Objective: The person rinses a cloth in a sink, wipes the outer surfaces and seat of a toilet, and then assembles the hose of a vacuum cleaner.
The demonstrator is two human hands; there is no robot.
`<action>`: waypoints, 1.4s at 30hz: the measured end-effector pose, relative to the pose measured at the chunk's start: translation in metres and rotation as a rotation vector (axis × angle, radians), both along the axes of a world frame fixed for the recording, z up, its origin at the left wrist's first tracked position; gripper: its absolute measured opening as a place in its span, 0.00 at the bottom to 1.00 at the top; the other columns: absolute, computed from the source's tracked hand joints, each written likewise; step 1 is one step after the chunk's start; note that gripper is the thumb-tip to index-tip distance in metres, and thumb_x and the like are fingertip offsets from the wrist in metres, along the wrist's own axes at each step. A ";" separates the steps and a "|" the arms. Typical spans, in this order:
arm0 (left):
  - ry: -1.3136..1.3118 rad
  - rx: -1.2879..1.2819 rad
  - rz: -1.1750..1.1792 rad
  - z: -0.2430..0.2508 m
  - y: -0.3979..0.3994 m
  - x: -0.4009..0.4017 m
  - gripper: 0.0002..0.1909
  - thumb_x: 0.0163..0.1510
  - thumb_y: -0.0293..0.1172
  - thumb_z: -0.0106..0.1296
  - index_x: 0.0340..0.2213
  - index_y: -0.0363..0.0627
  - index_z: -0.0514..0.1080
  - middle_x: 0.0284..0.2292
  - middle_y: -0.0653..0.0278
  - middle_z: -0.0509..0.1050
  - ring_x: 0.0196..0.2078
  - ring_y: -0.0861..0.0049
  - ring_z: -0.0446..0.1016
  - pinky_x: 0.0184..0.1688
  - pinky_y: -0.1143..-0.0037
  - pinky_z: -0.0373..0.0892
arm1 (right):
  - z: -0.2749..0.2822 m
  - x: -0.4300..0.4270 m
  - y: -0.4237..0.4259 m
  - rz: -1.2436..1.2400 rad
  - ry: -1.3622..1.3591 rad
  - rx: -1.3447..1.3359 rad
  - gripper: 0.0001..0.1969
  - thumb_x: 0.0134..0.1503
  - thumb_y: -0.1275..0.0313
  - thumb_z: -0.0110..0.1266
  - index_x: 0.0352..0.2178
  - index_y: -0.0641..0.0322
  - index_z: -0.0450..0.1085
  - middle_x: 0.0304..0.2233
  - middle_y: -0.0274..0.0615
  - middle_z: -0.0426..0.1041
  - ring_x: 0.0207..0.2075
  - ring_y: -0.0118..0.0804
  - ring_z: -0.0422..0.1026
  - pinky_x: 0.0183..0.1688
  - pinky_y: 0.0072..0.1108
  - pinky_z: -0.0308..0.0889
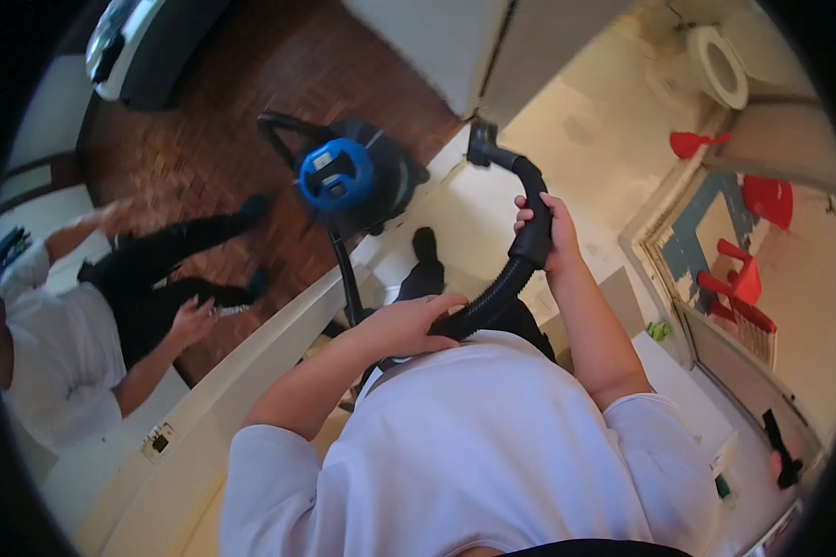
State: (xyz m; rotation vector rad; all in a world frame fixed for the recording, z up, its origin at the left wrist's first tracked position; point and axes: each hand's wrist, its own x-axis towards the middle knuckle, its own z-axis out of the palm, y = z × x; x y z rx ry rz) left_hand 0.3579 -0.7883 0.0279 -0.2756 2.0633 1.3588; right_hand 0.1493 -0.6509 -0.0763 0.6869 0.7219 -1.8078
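Observation:
My right hand is closed around the black hand grip of a vacuum cleaner hose. A small black floor nozzle on the far end of the bent tube is held up over the pale floor. My left hand lies on the ribbed part of the hose close to my waist, thumb and fingers apart; whether it grips the hose cannot be told. Ahead and to the left, the black canister vacuum cleaner with its blue top stands beside the threshold, partly on the brown parquet.
A co-worker in a white shirt is at the left, beyond the door frame. A toilet stands at the upper right. Red buckets, a red dustpan and a brush lie at the right behind a raised sill.

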 end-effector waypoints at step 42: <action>0.787 1.280 1.645 0.058 0.026 -0.257 0.19 0.46 0.47 0.47 0.29 0.44 0.58 0.20 0.65 0.62 0.17 0.77 0.63 0.22 0.75 0.65 | 0.125 -0.053 0.128 0.457 0.444 -0.444 0.26 0.41 0.61 0.58 0.40 0.60 0.58 0.30 0.40 0.68 0.30 0.30 0.68 0.34 0.21 0.63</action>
